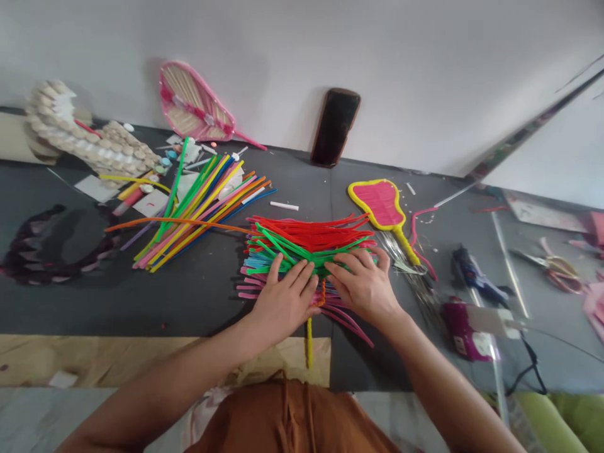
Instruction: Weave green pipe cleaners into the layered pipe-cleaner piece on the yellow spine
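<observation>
A fan-like piece made of pipe cleaners lies in front of me, its rows running from red pipe cleaners (pixel 306 234) at the far side through green pipe cleaners (pixel 271 238) and blue to pink pipe cleaners (pixel 352 324) near me. My left hand (pixel 283 302) rests palm down on the green and blue rows, its fingers stretched and apart. On the right part of the green row lie the spread fingers of my right hand (pixel 365 283). An orange twisted stem (pixel 323 292) shows between the hands, and a yellow stem (pixel 309 346) points toward me. My thumbs are partly hidden.
Loose coloured pipe cleaners (pixel 198 214) lie left, with one orange strand (pixel 189 221) reaching the piece. A phone (pixel 335 126) leans on the wall. At right are a pink-and-yellow fan (pixel 377 204), a glue gun (pixel 479 277) and scissors (pixel 559 267). A dark headband (pixel 28 245) lies far left.
</observation>
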Available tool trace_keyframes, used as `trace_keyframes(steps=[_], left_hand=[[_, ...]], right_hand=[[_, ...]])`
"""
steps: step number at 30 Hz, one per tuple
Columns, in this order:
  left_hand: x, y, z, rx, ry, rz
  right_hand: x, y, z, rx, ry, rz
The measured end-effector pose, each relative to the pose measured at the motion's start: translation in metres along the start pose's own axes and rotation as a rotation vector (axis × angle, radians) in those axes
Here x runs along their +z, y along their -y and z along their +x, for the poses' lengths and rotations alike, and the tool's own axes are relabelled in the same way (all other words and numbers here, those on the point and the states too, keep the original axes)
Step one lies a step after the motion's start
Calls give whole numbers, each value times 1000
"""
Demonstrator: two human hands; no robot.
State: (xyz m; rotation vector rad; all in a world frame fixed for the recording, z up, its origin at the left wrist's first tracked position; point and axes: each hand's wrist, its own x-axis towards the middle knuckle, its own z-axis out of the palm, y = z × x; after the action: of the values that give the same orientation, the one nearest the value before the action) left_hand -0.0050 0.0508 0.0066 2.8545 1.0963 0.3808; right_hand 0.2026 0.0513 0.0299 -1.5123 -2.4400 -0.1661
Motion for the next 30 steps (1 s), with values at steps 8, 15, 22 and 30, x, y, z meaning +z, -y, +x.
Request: trace_keyframes(steps=[8, 15, 22, 30], left_hand=[[4, 0, -2, -2, -2, 5], [4, 1, -2, 4, -11, 15], [1, 1, -1, 0, -18, 4], [4, -2, -2, -17, -2, 14]], right_hand=[[1, 4, 0, -38, 52, -6], [3, 3, -2, -19, 69, -31], [8, 14, 8, 78, 89, -72], [5, 13, 18, 44, 180, -82]])
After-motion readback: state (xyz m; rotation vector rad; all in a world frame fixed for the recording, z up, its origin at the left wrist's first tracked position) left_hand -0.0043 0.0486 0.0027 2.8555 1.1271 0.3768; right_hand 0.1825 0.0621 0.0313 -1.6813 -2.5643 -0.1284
